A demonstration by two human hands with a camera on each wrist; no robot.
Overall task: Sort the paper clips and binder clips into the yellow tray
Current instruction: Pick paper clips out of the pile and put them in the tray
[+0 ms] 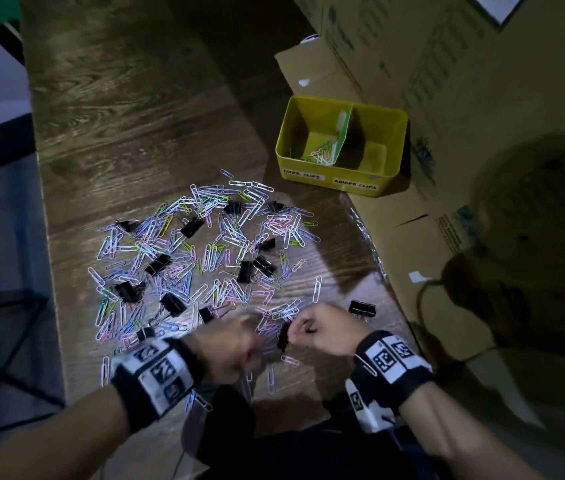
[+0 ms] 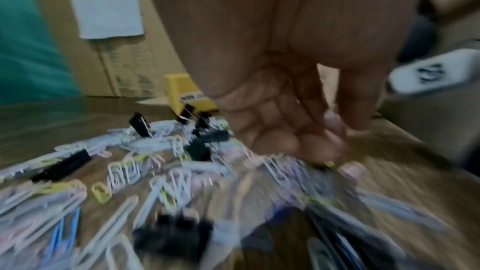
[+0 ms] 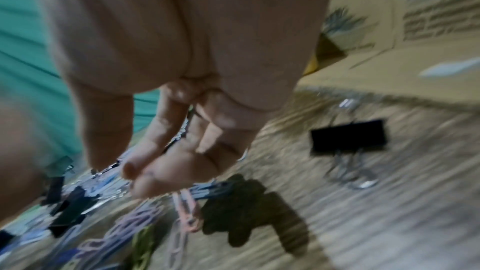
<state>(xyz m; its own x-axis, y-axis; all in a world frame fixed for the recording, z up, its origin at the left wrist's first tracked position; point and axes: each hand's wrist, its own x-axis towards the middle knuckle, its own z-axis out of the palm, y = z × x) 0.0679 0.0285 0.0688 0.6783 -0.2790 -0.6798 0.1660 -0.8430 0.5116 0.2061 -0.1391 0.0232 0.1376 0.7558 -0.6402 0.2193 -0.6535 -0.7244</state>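
Note:
A heap of coloured paper clips point(image 1: 205, 251) mixed with black binder clips point(image 1: 191, 226) is spread over the wooden table. The yellow tray point(image 1: 340, 183) stands at the far right; its left half, labelled for paper clips, holds a few of them point(image 1: 321, 154), and I see nothing in its right half. Both hands work at the near edge of the heap. My left hand point(image 1: 239, 337) has its fingers curled, pinching paper clips point(image 2: 330, 163) off the pile. My right hand point(image 1: 308, 329) is curled round several paper clips point(image 3: 185, 204), which hang from its fingertips point(image 3: 140, 176). Both wrist views are blurred.
One binder clip point(image 1: 363, 309) lies alone just right of my right hand, also seen in the right wrist view point(image 3: 348, 138). Cardboard boxes point(image 1: 447, 81) wall off the table's right side behind the tray. The table's left edge point(image 1: 45, 237) drops to a dark floor with cables.

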